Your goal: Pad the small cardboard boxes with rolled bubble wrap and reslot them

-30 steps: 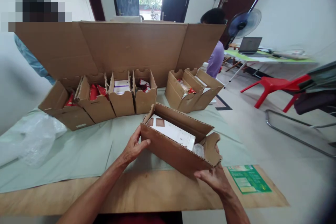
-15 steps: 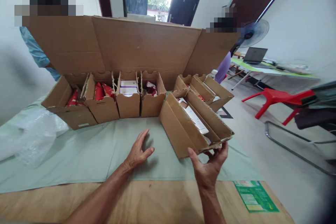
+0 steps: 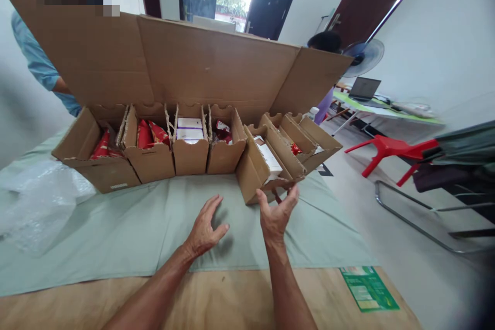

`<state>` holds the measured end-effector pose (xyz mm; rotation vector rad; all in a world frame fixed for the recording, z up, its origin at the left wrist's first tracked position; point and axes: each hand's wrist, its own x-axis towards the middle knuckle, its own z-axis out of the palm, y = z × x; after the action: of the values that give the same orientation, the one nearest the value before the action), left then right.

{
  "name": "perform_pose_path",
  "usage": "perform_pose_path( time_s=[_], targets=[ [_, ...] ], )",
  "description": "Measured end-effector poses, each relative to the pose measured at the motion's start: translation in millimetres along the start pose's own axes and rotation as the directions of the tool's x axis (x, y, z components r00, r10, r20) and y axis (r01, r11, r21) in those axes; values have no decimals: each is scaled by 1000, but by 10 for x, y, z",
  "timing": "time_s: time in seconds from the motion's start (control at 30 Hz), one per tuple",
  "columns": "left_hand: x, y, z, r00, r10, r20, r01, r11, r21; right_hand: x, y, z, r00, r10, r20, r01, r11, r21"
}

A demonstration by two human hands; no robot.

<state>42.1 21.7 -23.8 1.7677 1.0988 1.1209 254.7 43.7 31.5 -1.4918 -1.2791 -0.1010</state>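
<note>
A small open cardboard box (image 3: 251,172) holding a white carton (image 3: 269,159) sits on the green cloth (image 3: 127,227), slotted into a row of similar boxes. My right hand (image 3: 276,214) cups the box's near end, thumb on the left and fingers on the right. Just left of it, my left hand (image 3: 204,224) lies open on the cloth with fingers spread, holding nothing. The neighbouring boxes hold red packets (image 3: 147,134) and white-and-purple cartons (image 3: 188,129).
A big flattened cardboard sheet (image 3: 212,67) stands behind the row. Crumpled plastic wrap (image 3: 34,206) lies at left, a green leaflet (image 3: 369,289) on the wooden table (image 3: 216,299). A person in blue (image 3: 38,67) stands far left. Red chair (image 3: 386,149), fan (image 3: 365,54), laptop (image 3: 363,87) at right.
The box was lifted from in front of me, turned and set into the row by my right hand. My left hand let go of it and dropped flat to the cloth.
</note>
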Motion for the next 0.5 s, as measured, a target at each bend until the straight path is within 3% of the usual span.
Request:
perform_pose_path(
  time_s=[0.1,0.23,0.4,0.5],
  targets=[
    [3,-10,4,1000,-5,2,5,1000,11,-106,-17,-19,993,-117,-12,116,991,-58],
    [6,-1,6,1000,-7,21,6,999,42,-183,-46,-24,958,-227,177,251,959,-130],
    [9,36,-14,1000,-12,27,10,998,57,184,20,317,939,-149,309,215,958,-191],
    [11,51,-24,999,-15,29,14,999,48,388,129,402,921,-94,378,183,961,-207]
  ],
)
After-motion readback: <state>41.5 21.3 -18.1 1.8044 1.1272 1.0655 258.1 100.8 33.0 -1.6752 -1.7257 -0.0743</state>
